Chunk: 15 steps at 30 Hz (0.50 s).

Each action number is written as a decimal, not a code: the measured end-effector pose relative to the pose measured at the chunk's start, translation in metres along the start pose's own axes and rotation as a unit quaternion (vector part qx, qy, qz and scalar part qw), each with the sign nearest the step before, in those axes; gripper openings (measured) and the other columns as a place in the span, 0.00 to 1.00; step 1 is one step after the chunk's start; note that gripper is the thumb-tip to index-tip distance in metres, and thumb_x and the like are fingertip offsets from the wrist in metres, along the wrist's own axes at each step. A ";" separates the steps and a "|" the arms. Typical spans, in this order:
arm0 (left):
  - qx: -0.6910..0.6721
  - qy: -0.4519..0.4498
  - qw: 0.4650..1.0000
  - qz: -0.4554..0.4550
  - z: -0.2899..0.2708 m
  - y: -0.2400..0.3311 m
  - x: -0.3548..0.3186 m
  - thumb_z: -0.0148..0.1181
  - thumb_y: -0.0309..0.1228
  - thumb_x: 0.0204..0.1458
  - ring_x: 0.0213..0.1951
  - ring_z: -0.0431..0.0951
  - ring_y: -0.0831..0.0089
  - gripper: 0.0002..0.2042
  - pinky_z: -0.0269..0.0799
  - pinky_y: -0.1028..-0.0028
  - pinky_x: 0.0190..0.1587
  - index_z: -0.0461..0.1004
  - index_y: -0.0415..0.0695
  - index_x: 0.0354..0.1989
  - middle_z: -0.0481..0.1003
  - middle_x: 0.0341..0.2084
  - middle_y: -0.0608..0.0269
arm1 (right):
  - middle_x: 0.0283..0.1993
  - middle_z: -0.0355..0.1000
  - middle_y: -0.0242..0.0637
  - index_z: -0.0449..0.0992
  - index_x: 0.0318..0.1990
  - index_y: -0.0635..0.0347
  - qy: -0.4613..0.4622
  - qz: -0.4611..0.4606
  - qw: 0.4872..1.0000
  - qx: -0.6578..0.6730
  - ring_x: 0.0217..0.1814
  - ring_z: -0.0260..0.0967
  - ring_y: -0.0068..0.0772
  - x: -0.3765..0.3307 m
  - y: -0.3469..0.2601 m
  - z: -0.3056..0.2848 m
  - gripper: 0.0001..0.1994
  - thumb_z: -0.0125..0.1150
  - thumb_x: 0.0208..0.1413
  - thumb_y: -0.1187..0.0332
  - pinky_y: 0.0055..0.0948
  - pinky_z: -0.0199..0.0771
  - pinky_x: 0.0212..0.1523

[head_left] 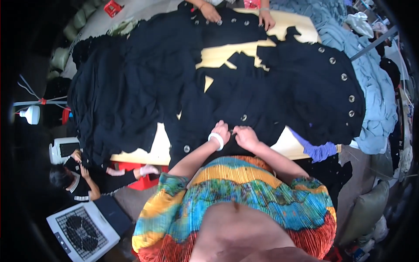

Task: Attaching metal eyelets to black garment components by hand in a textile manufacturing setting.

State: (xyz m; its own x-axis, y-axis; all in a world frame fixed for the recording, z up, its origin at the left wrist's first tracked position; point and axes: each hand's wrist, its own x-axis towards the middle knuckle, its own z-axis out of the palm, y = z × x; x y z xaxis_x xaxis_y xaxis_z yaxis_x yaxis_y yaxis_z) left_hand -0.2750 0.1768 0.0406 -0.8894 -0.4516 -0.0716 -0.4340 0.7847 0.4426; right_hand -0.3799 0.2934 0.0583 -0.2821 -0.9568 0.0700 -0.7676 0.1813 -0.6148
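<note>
Wooden table heaped with black buttoned garments, left hand and right hand pinching near fabric, blue cloth pile right, co-worker's hands far, white fan near left.

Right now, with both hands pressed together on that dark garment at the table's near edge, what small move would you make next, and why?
Probably spread the dark garment flat between the hands. The left hand and right hand sit close together on bunched cloth just below a round button, so the fabric there looks gathered. What the fingers pinch between them is too small to tell.
</note>
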 end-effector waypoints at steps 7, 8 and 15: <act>-0.347 -0.033 0.934 -0.078 0.013 -0.016 -0.004 0.58 0.31 0.39 0.20 0.67 0.69 0.11 0.65 0.71 0.26 0.62 0.41 0.22 0.67 0.16 0.60 | 0.27 0.67 0.44 0.64 0.27 0.64 0.007 -0.009 0.997 0.083 0.33 0.65 0.45 -0.005 -0.008 -0.002 0.07 0.49 0.36 0.77 0.38 0.65 0.36; -0.398 -0.037 0.912 -0.096 0.013 -0.012 -0.003 0.60 0.26 0.40 0.21 0.63 0.84 0.10 0.62 0.80 0.25 0.62 0.42 0.19 0.65 0.16 0.71 | 0.27 0.67 0.44 0.64 0.27 0.64 0.013 0.007 0.997 0.074 0.33 0.65 0.46 -0.006 -0.007 -0.003 0.07 0.49 0.36 0.77 0.38 0.66 0.36; -0.449 -0.045 0.882 -0.140 0.022 -0.011 0.009 0.61 0.26 0.36 0.24 0.72 0.76 0.07 0.67 0.78 0.30 0.69 0.40 0.23 0.73 0.19 0.61 | 0.28 0.67 0.42 0.65 0.27 0.62 0.014 0.003 0.998 0.058 0.35 0.65 0.43 -0.004 0.001 -0.001 0.07 0.48 0.35 0.77 0.38 0.65 0.38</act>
State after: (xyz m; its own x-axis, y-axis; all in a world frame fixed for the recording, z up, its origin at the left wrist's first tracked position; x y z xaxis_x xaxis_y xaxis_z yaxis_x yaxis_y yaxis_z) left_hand -0.2815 0.1727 0.0156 -0.7904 -0.5074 -0.3433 -0.3862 -0.0223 0.9221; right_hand -0.3798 0.2972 0.0582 -0.3044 -0.9486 0.0871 -0.6938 0.1581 -0.7026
